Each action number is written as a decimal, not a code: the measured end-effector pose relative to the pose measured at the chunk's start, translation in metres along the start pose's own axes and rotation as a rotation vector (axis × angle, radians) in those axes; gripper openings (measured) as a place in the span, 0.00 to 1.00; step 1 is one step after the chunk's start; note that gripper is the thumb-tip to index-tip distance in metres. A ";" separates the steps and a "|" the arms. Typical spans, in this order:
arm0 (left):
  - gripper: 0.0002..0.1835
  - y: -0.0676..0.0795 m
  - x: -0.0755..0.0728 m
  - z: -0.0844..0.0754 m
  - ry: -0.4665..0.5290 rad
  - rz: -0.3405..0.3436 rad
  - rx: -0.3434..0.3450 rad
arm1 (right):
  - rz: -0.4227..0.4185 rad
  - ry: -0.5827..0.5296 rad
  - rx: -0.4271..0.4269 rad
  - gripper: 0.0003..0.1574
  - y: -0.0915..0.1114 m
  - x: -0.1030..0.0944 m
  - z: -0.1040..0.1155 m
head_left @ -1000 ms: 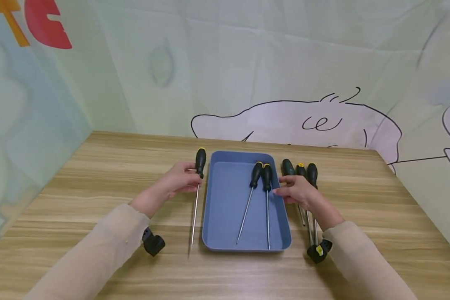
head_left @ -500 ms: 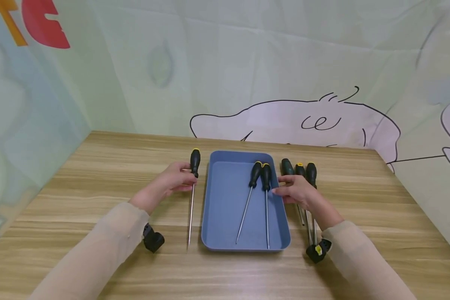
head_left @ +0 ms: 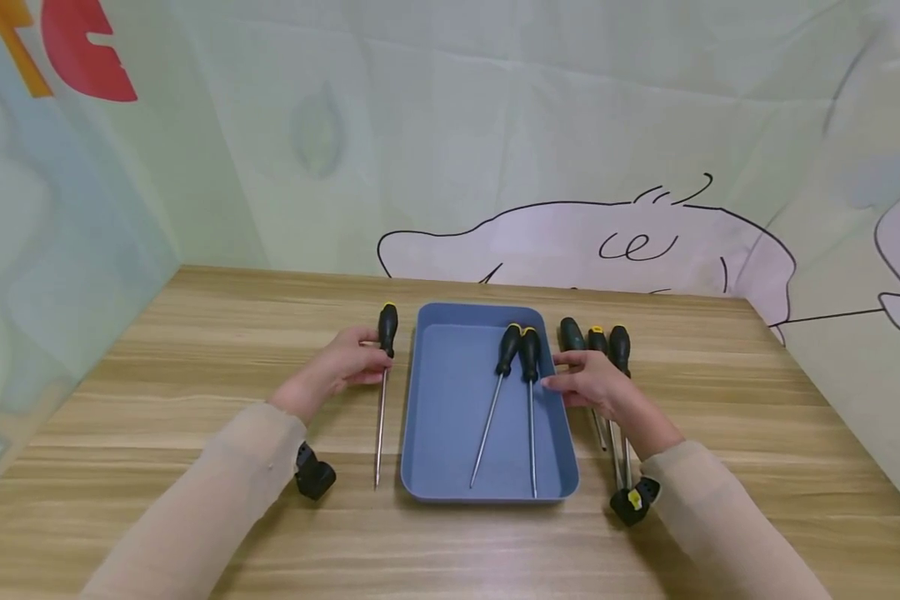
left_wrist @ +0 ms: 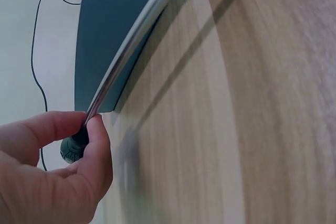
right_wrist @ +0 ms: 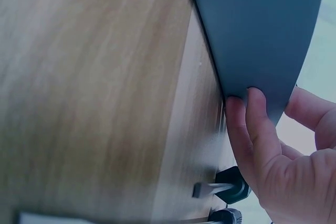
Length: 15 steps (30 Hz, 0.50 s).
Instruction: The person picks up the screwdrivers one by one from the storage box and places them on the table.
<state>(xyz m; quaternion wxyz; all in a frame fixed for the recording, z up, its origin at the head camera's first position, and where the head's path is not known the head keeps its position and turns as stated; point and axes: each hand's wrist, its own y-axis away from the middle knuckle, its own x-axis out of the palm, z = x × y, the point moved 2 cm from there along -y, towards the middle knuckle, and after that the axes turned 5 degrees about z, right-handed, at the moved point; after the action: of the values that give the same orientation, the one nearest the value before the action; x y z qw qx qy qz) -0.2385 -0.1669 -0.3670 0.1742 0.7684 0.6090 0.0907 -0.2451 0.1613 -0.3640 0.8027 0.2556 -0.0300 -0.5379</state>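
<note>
Pinched between thumb and finger of the left hand [head_left: 351, 358], a screwdriver [head_left: 387, 329] is held just left of the blue tray [head_left: 450, 400], whose wall is gripped by the right hand [head_left: 588, 382]. Versus a second ago it is shifted slightly farther left, so moving it clear of the tray is judged the current step. Clearance above the table [head_left: 232, 333] is revealed by a detached shadow [left_wrist: 197, 49] in left wrist view; fingertips [right_wrist: 256, 98] on the tray's outside, only by right wrist view.

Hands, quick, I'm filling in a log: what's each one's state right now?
Left hand: closed, holding a black-handled screwdriver.
Right hand: closed, gripping the side of the blue tray.
</note>
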 end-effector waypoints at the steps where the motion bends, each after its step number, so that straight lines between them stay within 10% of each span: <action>1: 0.31 -0.001 0.000 0.001 0.005 -0.002 -0.001 | 0.000 0.000 0.000 0.39 0.000 0.000 0.000; 15: 0.32 -0.006 0.001 0.006 -0.052 -0.022 -0.007 | -0.009 0.019 0.002 0.38 0.000 -0.001 -0.001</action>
<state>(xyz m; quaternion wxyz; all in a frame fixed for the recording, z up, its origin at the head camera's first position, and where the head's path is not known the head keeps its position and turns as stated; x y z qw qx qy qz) -0.2418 -0.1658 -0.3745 0.1934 0.7633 0.6123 0.0709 -0.2455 0.1622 -0.3644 0.8003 0.2616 -0.0221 -0.5390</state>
